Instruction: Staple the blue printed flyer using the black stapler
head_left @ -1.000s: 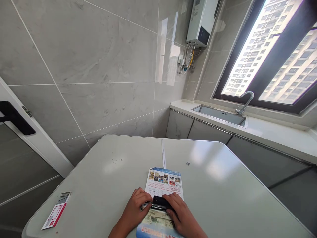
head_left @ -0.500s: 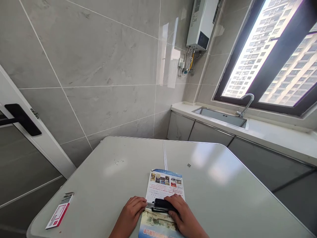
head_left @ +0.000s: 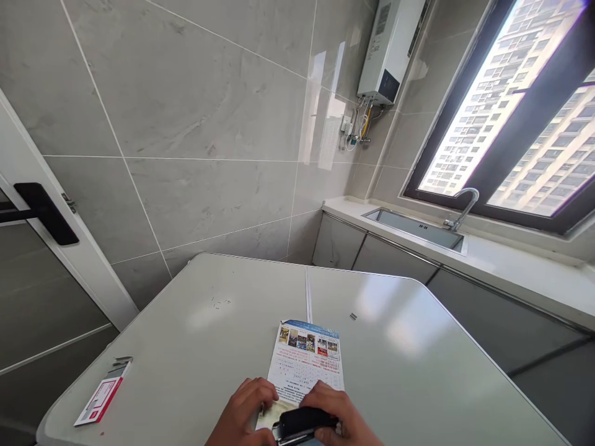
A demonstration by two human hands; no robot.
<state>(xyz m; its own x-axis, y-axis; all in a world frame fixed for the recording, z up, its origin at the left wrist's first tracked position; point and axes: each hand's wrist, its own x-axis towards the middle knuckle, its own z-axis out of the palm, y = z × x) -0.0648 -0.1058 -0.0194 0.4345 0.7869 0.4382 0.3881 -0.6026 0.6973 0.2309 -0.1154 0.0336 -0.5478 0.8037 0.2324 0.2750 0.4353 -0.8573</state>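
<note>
A black stapler lies across the lower part of a printed booklet, near the bottom edge of the head view. My right hand is closed around the stapler's rear end, fingers over the top and thumb low at its side. At the booklet's left edge, my left hand is curled with its fingertips on the page. Its thumb sits close to the stapler's front end; whether it touches is unclear. The stapler partly covers the booklet's lower portion, which runs out of view.
A small pile of staples lies on the white table, right of the booklet. Loose staples are scattered at left. A red-and-white packet rests near the left edge. Beyond stand a counter with a sink and a door.
The stapler has moved toward me, down the booklet, and its angle has changed. Both hands have come down with it, exposing more of the printed page.
</note>
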